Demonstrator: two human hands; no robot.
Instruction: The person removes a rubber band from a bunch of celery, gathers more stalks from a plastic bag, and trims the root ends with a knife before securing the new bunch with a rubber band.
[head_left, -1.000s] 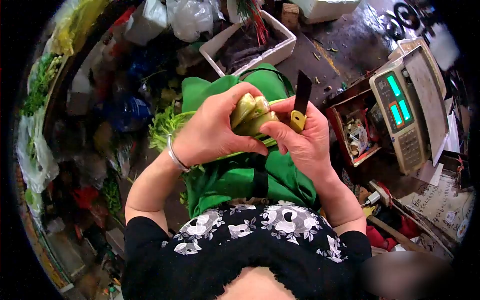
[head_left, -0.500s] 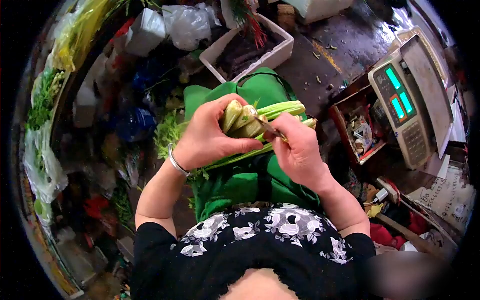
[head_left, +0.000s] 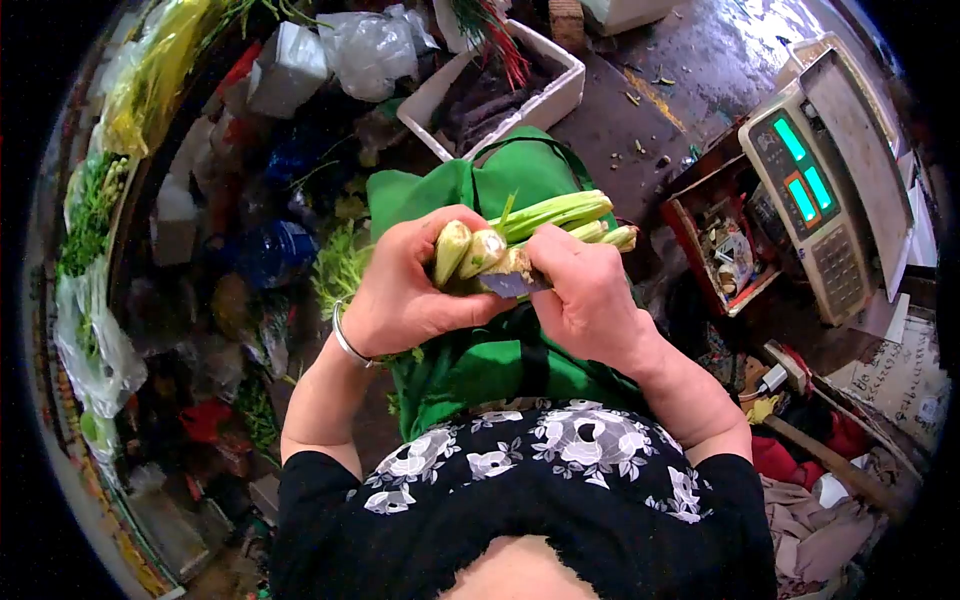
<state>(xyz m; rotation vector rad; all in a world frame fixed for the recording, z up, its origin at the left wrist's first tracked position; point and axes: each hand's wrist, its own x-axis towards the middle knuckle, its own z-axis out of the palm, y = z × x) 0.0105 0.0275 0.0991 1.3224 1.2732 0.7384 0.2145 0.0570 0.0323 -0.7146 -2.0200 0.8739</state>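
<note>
My left hand [head_left: 405,290], with a bangle at its wrist, is closed around several celery stalks [head_left: 455,250], their pale butt ends pointing up between thumb and fingers. In my right hand [head_left: 590,290] is a small knife [head_left: 512,284]. Its flat blade lies against the lowest butt end; the handle is hidden in my fingers. More celery [head_left: 560,212] rests across the green apron [head_left: 430,200] on my lap, behind both hands. Leafy tops [head_left: 342,265] stick out past my left hand.
A white foam box [head_left: 560,95] stands ahead of my knees. On the right, a scale [head_left: 815,210] with lit displays sits near an open box of small items [head_left: 690,225]. Bagged greens [head_left: 95,310] line the far left; plastic bags [head_left: 370,55] lie at the upper left.
The knife blade has come down across the lower butt end and now shows its flat side. My right hand has moved slightly left, and the celery has tilted a little.
</note>
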